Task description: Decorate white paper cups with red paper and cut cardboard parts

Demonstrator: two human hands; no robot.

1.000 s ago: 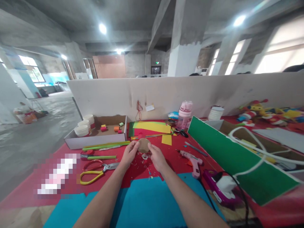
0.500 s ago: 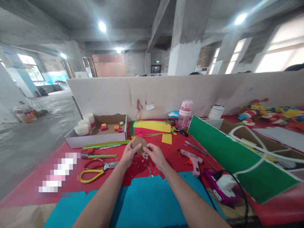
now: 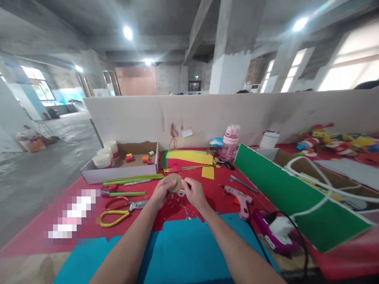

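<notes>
A round brown cardboard disc is held above the red table cover. My left hand grips its left side, with the thumb lying across the face. My right hand is closed at the disc's right edge, its fingertips pinched; what they hold is too small to make out. A small white piece shows just below the disc between the hands. Tiny scraps are scattered on the red cover beneath.
Left: scissors, green strips, and a white box with paper cups. Right: pink glue gun, purple power strip, green-sided box. Behind: yellow paper and pink bottle. Blue sheet in front.
My right hand has closed more and shifted slightly at the disc's right edge. The disc has tilted a little, and my left thumb lies flatter across it.
</notes>
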